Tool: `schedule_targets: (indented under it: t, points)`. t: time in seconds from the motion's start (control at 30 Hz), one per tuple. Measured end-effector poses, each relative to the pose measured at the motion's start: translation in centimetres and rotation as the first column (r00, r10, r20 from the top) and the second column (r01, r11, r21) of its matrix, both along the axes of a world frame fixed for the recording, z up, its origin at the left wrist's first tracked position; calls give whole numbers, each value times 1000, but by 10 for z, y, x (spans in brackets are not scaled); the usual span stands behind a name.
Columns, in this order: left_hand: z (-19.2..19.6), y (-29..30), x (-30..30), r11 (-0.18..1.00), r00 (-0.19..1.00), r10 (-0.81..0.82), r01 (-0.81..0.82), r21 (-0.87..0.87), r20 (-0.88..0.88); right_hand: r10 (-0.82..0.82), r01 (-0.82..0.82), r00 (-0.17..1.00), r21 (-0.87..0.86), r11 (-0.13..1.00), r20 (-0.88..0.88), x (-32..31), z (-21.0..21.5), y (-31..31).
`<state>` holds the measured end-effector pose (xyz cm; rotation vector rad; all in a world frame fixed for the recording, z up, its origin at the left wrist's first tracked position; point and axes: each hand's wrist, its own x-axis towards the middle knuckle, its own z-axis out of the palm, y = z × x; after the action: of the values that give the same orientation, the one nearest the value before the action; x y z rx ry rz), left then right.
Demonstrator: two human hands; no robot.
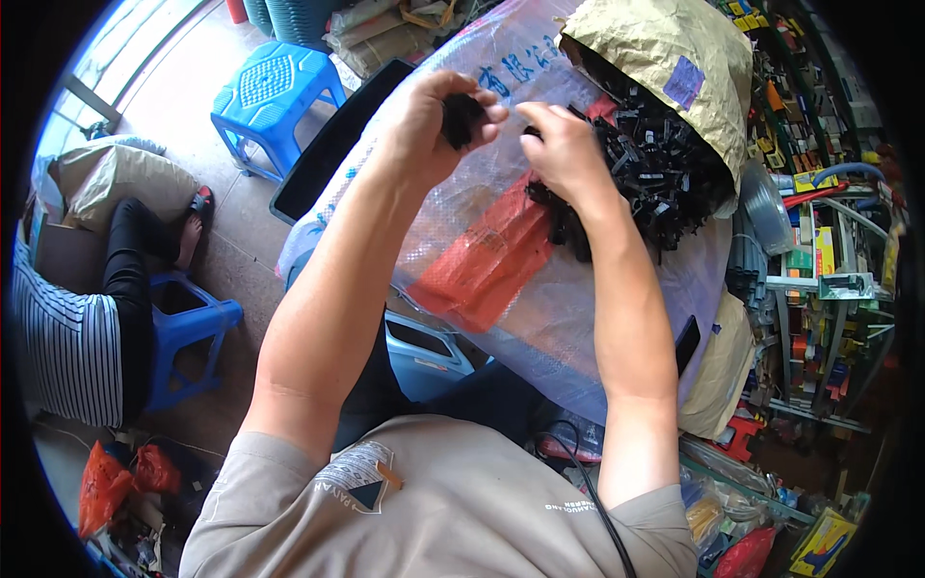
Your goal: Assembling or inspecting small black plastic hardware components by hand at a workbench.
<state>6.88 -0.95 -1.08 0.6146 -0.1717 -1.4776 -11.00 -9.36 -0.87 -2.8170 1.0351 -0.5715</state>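
A small bunch of black parts (462, 118), too dark to tell apart, lies in my left hand (424, 116), whose fingers curl around it. Just to its right is my right hand (567, 149), with thumb and fingers pinched together; whatever is between them is hidden. The two hands are close but apart. Under and beyond my right hand, a heap of small black plastic pieces (665, 178) spills from the mouth of a brown paper sack (665, 43). A red plastic sheet or bag (487, 265) lies partly under the heap.
Pale woven plastic sheeting (559, 332) covers the work surface. At its left edge stands a long black bin (332, 149), with a blue stool (275, 87) beyond. Another person (72, 332) sits at the left on a blue stool (188, 332). Crowded goods shelves (819, 289) line the right.
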Motion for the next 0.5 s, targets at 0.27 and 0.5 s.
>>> schedule_targets:
  t: [0.27, 0.5]
  points:
    - [6, 8, -25, 990, 873, -85, 128, -57, 480, -290, -34, 830, 562, 826, 476, -54, 54, 21]
    - [5, 19, -69, 932, 436, 211, 181, -315, 875, -448, -116, 560, 602, 790, 697, -71, 53, 36]
